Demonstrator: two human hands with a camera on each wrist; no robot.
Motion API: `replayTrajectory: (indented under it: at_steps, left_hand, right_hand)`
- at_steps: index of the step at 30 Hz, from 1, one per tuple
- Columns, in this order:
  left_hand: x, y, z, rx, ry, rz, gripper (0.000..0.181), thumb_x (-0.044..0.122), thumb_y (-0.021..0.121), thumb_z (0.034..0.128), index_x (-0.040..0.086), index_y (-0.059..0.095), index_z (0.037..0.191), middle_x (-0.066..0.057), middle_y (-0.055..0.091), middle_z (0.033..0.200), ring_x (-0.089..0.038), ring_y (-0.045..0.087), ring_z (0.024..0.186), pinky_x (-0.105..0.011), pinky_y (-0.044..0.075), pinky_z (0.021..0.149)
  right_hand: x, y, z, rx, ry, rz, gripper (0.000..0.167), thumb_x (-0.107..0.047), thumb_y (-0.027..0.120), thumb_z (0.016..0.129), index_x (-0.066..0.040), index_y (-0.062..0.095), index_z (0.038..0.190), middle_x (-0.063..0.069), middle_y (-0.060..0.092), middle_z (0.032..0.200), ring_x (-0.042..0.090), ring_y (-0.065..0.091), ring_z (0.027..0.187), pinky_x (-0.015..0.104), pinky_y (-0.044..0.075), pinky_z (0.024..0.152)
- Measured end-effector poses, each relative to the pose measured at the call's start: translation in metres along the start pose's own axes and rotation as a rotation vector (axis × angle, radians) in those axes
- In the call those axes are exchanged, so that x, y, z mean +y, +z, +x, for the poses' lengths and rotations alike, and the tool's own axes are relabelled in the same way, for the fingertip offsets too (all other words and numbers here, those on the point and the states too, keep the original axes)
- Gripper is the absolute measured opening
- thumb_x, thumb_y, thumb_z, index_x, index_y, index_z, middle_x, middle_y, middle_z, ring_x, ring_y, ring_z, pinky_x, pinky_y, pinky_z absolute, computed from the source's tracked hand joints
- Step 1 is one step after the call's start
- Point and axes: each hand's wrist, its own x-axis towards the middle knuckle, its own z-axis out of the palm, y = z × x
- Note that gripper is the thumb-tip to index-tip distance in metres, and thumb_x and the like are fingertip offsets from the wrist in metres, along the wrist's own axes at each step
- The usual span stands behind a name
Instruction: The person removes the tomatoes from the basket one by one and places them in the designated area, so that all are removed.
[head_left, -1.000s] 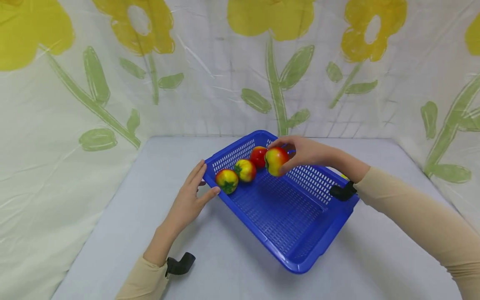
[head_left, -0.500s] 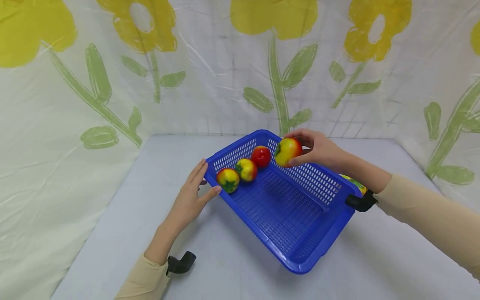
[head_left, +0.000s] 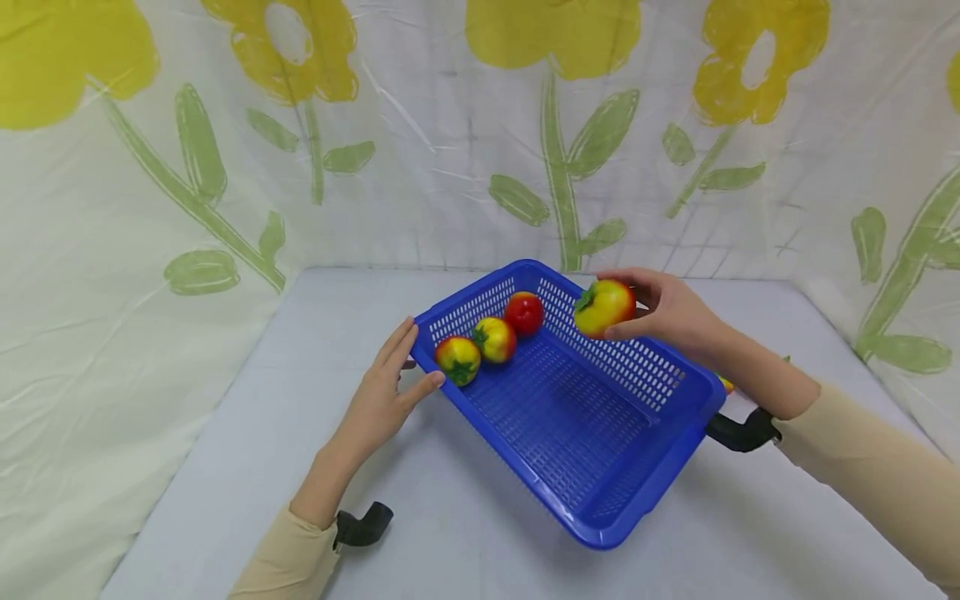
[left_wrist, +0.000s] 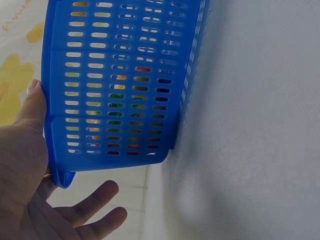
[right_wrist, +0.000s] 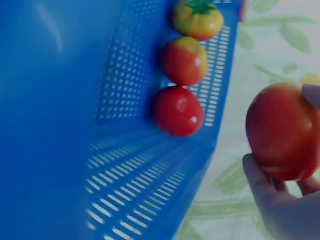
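My right hand pinches a yellow-and-red tomato with a green leafy top, above the far long side of the blue basket. In the right wrist view, the same tomato shows its red side between thumb and fingers. My left hand touches the basket's left end with fairly straight fingers, its thumb on the rim. Two fingers stick out past the basket corner in the left wrist view. Inside the basket, a row of tomatoes holds a yellow-green one, a yellow one and a red one.
A pale cloth-covered table lies under the basket. Something yellow and red peeks out behind the basket's right end, mostly hidden by my right forearm. A white curtain with printed yellow flowers hangs around the back and sides.
My right hand has moved right with the tomato, away from the red tomato toward the basket's far side. The left hand keeps its place at the basket's left end.
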Motion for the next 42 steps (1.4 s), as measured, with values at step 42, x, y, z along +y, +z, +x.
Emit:
replayTrajectory:
  at_steps: [42]
  left_hand:
    - [0.001,0.001,-0.001,-0.009,0.002,-0.005,0.083,0.047,0.062,0.0942,0.009,0.023,0.157,0.0,0.012,0.163,-0.031,0.054,0.116,-0.046,0.052,0.089]
  right_hand:
    - [0.04,-0.04,-0.077,0.409,0.266,-0.03,0.079,-0.039,0.079,0.083,-0.025,0.04,0.151,0.0,0.044,0.143,0.021,0.043,0.13,0.014,0.044,0.091]
